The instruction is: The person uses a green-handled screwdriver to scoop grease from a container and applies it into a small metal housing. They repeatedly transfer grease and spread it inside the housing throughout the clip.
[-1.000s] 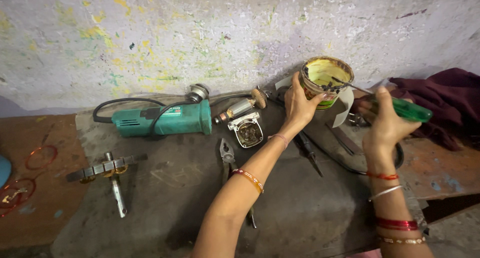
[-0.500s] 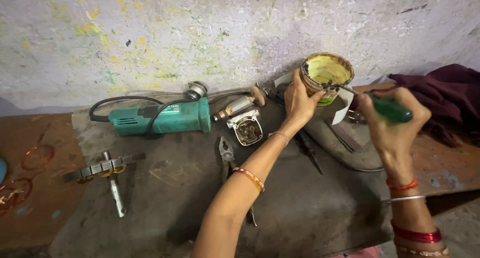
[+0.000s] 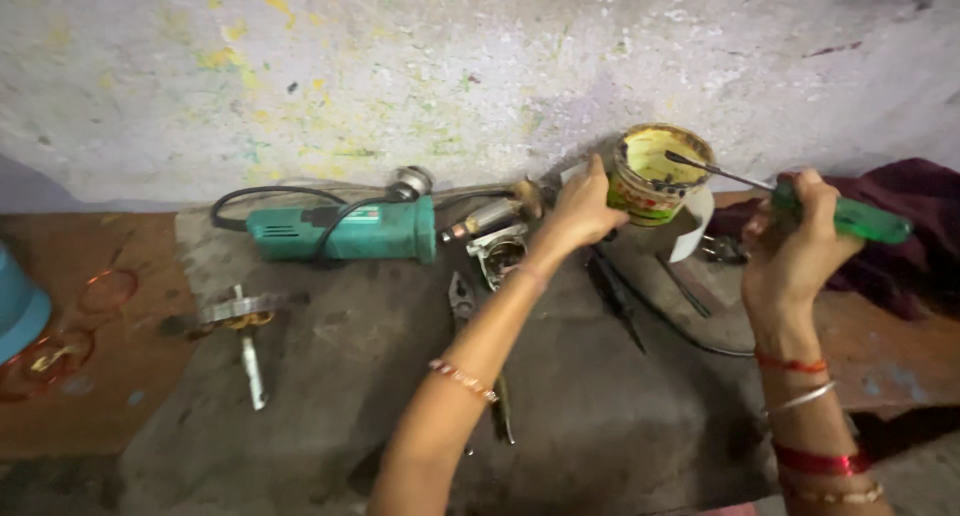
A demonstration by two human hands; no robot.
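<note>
Here the right hand (image 3: 795,246) is closed on a green-handled screwdriver (image 3: 845,216) whose shaft runs toward ten o'clock, tip inside the small yellow tin (image 3: 655,176); the left hand (image 3: 585,211) clasps that tin's nine-o'clock side above the bench (image 3: 600,416).

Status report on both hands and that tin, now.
Left hand grips tilted yellow tin. Right hand holds green-handled screwdriver, tip inside tin. Pliers and grinder lie beside, nothing blocking.
</note>
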